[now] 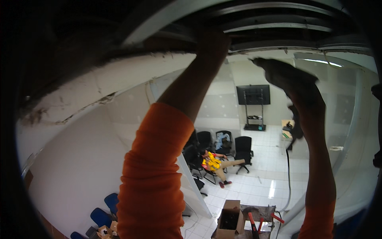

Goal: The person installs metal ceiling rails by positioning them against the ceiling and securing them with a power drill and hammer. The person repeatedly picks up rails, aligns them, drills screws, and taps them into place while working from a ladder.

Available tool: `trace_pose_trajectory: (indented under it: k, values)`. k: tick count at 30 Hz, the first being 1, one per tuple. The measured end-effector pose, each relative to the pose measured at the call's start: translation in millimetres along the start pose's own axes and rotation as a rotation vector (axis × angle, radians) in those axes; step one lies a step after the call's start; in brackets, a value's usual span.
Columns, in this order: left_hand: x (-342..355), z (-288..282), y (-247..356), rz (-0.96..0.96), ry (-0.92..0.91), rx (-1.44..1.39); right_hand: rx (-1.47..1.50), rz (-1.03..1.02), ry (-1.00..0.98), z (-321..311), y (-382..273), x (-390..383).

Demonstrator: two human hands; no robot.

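My left arm, in an orange sleeve, reaches up into the dark gap of the ceiling. My left hand (214, 42) is next to the metal ceiling channels (278, 24), and shadow hides its fingers. My right hand (312, 99) is raised and wrapped round the grip of a dark corded power drill (288, 75). Its thin tip points left, just under the edge of the ceiling opening (175, 59) and apart from it. From the bottom of the drill's grip a black cord (288, 175) hangs down.
Far below, a person in a yellow vest (214, 162) sits among black chairs (243, 149). A screen on a stand (253, 95) is at the far wall. Beneath me are an open cardboard box (229, 223) and red-handled tools (252, 223) on a platform. Blue chairs (101, 218) stand lower left.
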State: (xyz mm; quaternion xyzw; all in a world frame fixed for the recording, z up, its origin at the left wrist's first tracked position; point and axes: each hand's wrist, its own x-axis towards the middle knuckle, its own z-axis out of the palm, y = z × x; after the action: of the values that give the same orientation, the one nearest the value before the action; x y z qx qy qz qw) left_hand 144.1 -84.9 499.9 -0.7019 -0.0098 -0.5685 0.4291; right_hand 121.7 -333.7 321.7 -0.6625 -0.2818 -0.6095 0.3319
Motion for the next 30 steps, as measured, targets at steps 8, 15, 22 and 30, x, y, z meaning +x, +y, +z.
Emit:
trace_pose_trajectory:
  k: [8,15,22,30]
  values:
    - [-8.4,-20.7,4.3,0.067,-0.074,0.047,0.472,0.964,0.069,-92.6,-22.5,-100.6]
    - [-30.0,-33.9,-9.1,0.063,0.011,0.164,0.474,0.893,0.103,-114.1,-21.4,-129.1]
    - [-37.7,-22.4,-22.2,0.104,0.046,0.326,0.503,0.884,0.104,-126.8,-35.1,-132.0]
    - [-43.8,-19.4,-18.0,0.056,0.020,0.335,0.491,0.898,0.138,-150.3,-41.0,-151.0]
